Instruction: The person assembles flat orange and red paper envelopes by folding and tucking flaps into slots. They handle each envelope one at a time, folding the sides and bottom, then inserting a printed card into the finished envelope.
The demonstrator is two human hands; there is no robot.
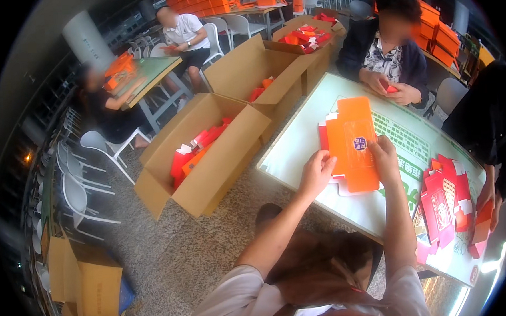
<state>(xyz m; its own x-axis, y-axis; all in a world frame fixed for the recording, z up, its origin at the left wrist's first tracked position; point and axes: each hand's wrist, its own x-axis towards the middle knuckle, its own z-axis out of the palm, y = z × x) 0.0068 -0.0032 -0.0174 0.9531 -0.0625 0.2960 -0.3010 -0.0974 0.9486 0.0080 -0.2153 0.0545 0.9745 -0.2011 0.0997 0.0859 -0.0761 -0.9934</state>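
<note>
A flat orange carton (353,167), unfolded with white-edged flaps along its left side and a dark blue emblem, is held just above the white table (281,153). My right hand (384,157) grips its right edge, thumb on top. At its left edge my left hand (317,174) has its fingers curled against the flaps. Red and white edges show from behind the carton; whether they belong to it I cannot tell. To the right lies a pile of flat red and pink cartons (441,205).
Across the table a person (397,64) holds a small red piece; another person's hand (485,197) holds a carton at the right. Large brown boxes (236,159) with red and orange cartons stand on the left. White chairs (77,196) and an open brown box (99,280) stand farther left.
</note>
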